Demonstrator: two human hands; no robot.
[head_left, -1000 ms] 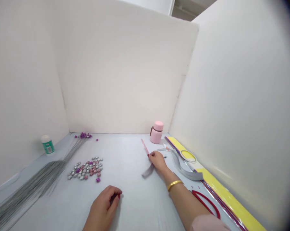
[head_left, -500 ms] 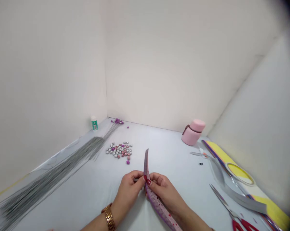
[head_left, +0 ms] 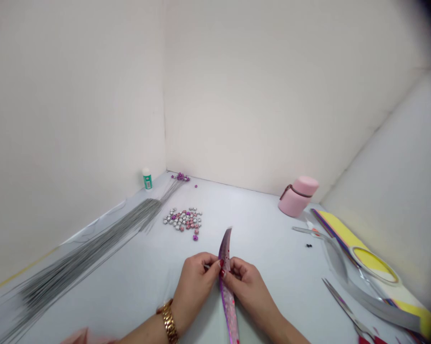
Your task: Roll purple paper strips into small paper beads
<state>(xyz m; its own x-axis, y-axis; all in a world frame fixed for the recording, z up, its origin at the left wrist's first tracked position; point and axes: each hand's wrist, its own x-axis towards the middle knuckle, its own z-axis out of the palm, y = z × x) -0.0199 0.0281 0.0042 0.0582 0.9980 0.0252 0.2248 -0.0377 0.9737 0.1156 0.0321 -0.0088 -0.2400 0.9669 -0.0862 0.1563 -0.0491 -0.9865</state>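
A narrow purple glitter strip [head_left: 226, 258] with red specks stands nearly upright between my hands, its lower end running down out of view. My left hand [head_left: 194, 286] pinches it from the left, and my right hand [head_left: 249, 291] pinches it from the right. The fingertips of both hands nearly meet at the strip, hiding its middle. A gold link watch [head_left: 168, 321] sits on my left wrist. The white work surface [head_left: 272, 239] lies under both hands.
A bundle of thin grey wires [head_left: 86, 248] lies to the left. Ahead sit a heap of shiny silver and pink pieces [head_left: 183, 220], a small green-labelled bottle [head_left: 147, 179] and a pink flask [head_left: 297, 197]. On the right are red-handled scissors [head_left: 346, 306], a grey strip [head_left: 383, 306] and yellow sheets [head_left: 339, 234].
My hands, apart a second ago, have come together on the strip and lifted it. The strip now stands more upright. The view has swung, shifting the surroundings to the right.
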